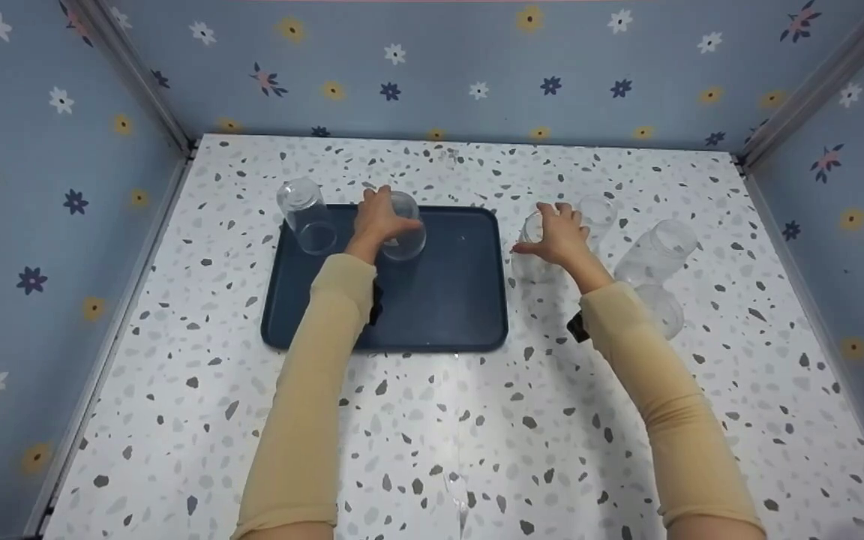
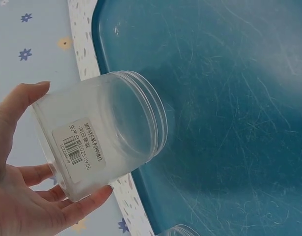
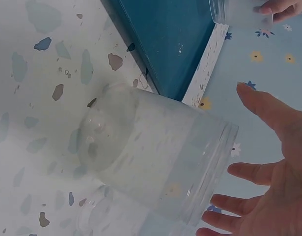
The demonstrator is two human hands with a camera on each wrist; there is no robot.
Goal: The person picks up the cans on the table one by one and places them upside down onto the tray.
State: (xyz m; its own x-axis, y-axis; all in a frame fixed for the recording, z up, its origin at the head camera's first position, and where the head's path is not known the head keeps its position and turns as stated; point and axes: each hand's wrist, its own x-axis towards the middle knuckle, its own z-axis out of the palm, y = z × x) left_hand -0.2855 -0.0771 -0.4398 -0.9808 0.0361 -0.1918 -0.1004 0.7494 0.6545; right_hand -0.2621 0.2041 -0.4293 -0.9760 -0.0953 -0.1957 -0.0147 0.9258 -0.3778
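Observation:
My left hand (image 1: 378,217) grips a clear plastic jar (image 2: 106,132) with a barcode label, thumb on one side and fingers on the other. The jar is upside down, its threaded mouth towards the dark blue tray (image 1: 447,300); whether it touches the tray I cannot tell. To its left, another clear jar (image 1: 308,214) stands at the tray's back left corner. My right hand (image 1: 561,238) is spread around the top of a clear jar (image 3: 165,147) standing right of the tray. In the right wrist view its fingers (image 3: 256,173) are apart from the threaded rim.
Several more clear jars stand right of my right hand: one at the back (image 1: 598,216), one further right (image 1: 653,255) and one nearer the forearm (image 1: 663,311). The speckled table (image 1: 417,435) is bounded by flowered panels (image 1: 447,67) at the back and sides.

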